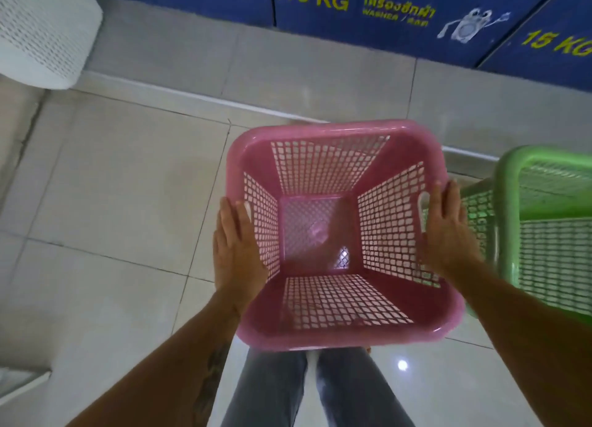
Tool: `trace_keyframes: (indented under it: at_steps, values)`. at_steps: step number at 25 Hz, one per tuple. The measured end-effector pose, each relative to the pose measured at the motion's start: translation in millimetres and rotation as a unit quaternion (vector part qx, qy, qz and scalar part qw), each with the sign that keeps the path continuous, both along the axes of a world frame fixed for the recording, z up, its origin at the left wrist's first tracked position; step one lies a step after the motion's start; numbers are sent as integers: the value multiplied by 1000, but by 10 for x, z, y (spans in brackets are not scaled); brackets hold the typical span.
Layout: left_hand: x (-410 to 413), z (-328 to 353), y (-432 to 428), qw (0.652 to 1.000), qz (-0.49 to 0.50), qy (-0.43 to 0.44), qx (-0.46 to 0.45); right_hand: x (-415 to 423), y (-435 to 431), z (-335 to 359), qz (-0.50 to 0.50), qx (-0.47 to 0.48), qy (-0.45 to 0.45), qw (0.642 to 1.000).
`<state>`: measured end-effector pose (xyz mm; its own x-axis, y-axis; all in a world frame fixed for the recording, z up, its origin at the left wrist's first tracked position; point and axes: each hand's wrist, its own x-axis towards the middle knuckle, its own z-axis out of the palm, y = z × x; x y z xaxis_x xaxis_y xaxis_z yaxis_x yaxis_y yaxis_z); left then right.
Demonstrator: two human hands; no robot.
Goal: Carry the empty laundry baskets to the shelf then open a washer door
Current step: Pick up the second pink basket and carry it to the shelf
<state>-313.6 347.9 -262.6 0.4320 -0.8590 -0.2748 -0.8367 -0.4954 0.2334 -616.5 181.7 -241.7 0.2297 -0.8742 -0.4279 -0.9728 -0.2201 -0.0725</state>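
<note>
Looking down, head view: a person stood on pale floor tiles with both bare forearms stretched forward.
Pink basket: an empty, square, lattice-walled laundry basket sat upright in the middle of the scene, its open top facing the camera; whether it was lifted or stood on the floor could not be told.
Left hand: it was pressed flat against the outside of the basket's left wall, fingers extended along the rim, thumb on the rim edge, grasping the basket from the side.
Right hand: it lay against the basket's right rim beside a handle slot, fingers spread and extended, holding the basket from the opposite side; neither hand was clenched.
Green basket: a second lattice basket stood just beside the pink one on the right, partly cut off by the picture's edge; whether the two touched was hidden by the right hand.
White basket: a perforated white container was at the far left, well apart from the pink basket.
Blue panels: a row ran along the far side with yellow lettering "10 KG" and, at the right, "15 KG", plus cartoon washer figures.
Legs: grey jeans showed below the near edge of the pink basket.
Left forearm: a dark tattoo marked it.
</note>
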Motion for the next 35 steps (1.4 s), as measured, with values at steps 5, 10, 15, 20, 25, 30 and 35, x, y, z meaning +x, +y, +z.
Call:
trace_keyframes:
  at_steps: [5,10,15,20,25,30,35]
  values:
    - [137,360,-123,998,44,27,-34,145,-146,454,14,-12,16,1000]
    - [457,1420,130,992,102,50,-46,436,-250,1761,72,10,-34,997]
    - [536,2671,903,980,165,37,-102,881,-44,2983,189,8,-90,978]
    - [416,3578,2131,948,295,-19,-122,1525,536,3749,327,6,-140,935]
    - [209,4158,3657,888,431,-91,-135,2267,1597,4204,465,8,-182,866]
    - [-2,4430,5419,823,528,-141,-157,2925,3161,4479,575,26,-233,784]
    - [-179,4513,7170,771,579,-191,-186,3418,4967,4456,621,25,-253,741]
